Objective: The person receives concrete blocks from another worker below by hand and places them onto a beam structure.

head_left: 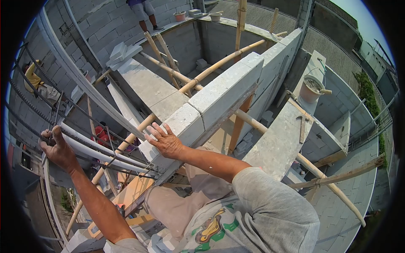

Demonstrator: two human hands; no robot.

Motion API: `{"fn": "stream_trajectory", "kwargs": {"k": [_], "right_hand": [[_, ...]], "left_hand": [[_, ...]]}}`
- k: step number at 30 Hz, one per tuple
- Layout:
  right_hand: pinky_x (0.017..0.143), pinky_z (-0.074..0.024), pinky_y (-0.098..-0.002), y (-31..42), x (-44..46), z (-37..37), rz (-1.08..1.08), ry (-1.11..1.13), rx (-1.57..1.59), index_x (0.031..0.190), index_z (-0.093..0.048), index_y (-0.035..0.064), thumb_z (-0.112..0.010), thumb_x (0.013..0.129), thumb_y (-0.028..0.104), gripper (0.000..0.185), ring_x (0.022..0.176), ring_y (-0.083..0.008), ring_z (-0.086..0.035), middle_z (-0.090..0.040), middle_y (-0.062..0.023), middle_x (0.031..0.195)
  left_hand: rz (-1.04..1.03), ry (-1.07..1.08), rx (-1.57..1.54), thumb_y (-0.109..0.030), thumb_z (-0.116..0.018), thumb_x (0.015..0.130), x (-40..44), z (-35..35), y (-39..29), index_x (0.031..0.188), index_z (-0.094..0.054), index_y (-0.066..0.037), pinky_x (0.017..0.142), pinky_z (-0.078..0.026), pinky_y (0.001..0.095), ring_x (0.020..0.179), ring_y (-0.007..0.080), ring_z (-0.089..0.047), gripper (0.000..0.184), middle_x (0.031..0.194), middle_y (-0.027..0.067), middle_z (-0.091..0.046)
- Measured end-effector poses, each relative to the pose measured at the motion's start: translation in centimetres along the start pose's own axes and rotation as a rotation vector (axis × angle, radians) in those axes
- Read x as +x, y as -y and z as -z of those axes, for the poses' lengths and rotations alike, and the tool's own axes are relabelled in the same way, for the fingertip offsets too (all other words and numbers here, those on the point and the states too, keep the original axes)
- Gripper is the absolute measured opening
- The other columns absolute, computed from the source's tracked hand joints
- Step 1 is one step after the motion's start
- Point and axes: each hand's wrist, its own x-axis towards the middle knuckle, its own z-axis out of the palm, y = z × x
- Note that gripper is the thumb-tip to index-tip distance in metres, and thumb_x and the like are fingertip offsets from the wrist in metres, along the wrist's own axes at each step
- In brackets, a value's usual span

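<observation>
My right hand [166,141] lies with fingers spread on the near end of a light grey block [183,124], part of a row on top of a wall. A second, longer block [228,90] continues the row away from me. On the left, my left hand [58,147] is raised at the dark ribbed steel bars [80,139], its fingers curled at a bar; the grip is partly hidden. White pipes [101,147] run beside these bars towards the wall end.
A hammer [302,128] lies on a board [278,141] at the right, near a bucket of mortar [311,88]. Bamboo poles [223,65] cross the open shaft. One person [145,12] stands at the top; another person [36,80] is at the far left.
</observation>
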Motion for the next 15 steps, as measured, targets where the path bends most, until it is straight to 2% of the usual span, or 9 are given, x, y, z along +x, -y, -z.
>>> {"fn": "stream_trajectory", "kwargs": {"k": [3, 6, 7, 8, 11, 15], "right_hand": [[0.104, -0.0143, -0.054, -2.7, -0.6, 1.5, -0.04, 0.02, -0.05, 0.132, -0.038, 0.0139, -0.055, 0.077, 0.014, 0.057, 0.135, -0.0332, -0.018, -0.026, -0.0158, 0.142], [0.105, -0.0129, -0.0529, -6.6, -1.8, 2.3, -0.129, 0.049, -0.179, 0.134, -0.035, 0.0158, -0.062, 0.073, 0.019, 0.067, 0.135, -0.0329, -0.016, -0.027, -0.0145, 0.141], [0.105, -0.0142, -0.0531, -8.1, -2.3, 3.0, -0.169, 0.071, -0.133, 0.134, -0.035, 0.0144, -0.056, 0.076, 0.019, 0.062, 0.135, -0.0329, -0.018, -0.026, -0.0158, 0.142], [0.105, -0.0141, -0.0529, -9.7, -2.8, 3.6, -0.201, 0.037, -0.205, 0.134, -0.035, 0.0137, -0.057, 0.076, 0.02, 0.062, 0.134, -0.0329, -0.018, -0.026, -0.0155, 0.142], [0.104, -0.016, -0.0533, -13.5, -3.5, 6.2, -0.385, 0.007, -0.241, 0.133, -0.035, 0.0125, -0.06, 0.077, 0.021, 0.062, 0.134, -0.0336, -0.018, -0.026, -0.0156, 0.14], [0.102, -0.0185, -0.0542, -16.7, -5.8, 8.0, -0.575, -0.024, -0.375, 0.132, -0.035, 0.0118, -0.063, 0.076, 0.026, 0.064, 0.133, -0.0354, -0.018, -0.027, -0.0164, 0.139]], "left_hand": [[-0.022, -0.008, -0.005, -0.041, -0.075, 0.074, -0.4, -0.6, -1.4, 0.095, -0.048, -0.006, 0.074, -0.037, 0.0216, 0.079, 0.0087, -0.043, 0.049, 0.088, -0.0005, -0.042], [0.022, -0.007, -0.075, -0.041, -0.077, 0.073, -0.8, -0.7, -1.8, 0.093, -0.048, -0.009, 0.072, -0.035, 0.0213, 0.077, 0.008, -0.039, 0.047, 0.088, -0.0023, -0.04], [0.045, -0.007, -0.065, -0.041, -0.077, 0.072, -0.9, -0.6, -2.0, 0.093, -0.049, -0.009, 0.072, -0.035, 0.0214, 0.077, 0.0079, -0.038, 0.047, 0.088, -0.0027, -0.04], [0.015, -0.017, 0.036, -0.042, -0.077, 0.071, -0.9, -0.5, -1.7, 0.093, -0.048, -0.01, 0.072, -0.035, 0.0212, 0.077, 0.0076, -0.038, 0.048, 0.088, -0.0028, -0.039], [-0.003, -0.018, 0.073, -0.042, -0.078, 0.071, -0.8, -0.5, -1.9, 0.094, -0.048, -0.01, 0.072, -0.036, 0.0209, 0.076, 0.0075, -0.039, 0.049, 0.087, -0.0026, -0.04], [0.035, 0.005, -0.076, -0.04, -0.076, 0.074, -0.8, -0.6, -1.5, 0.098, -0.048, -0.008, 0.072, -0.036, 0.0206, 0.078, 0.0079, -0.043, 0.049, 0.088, -0.0012, -0.045]]}}
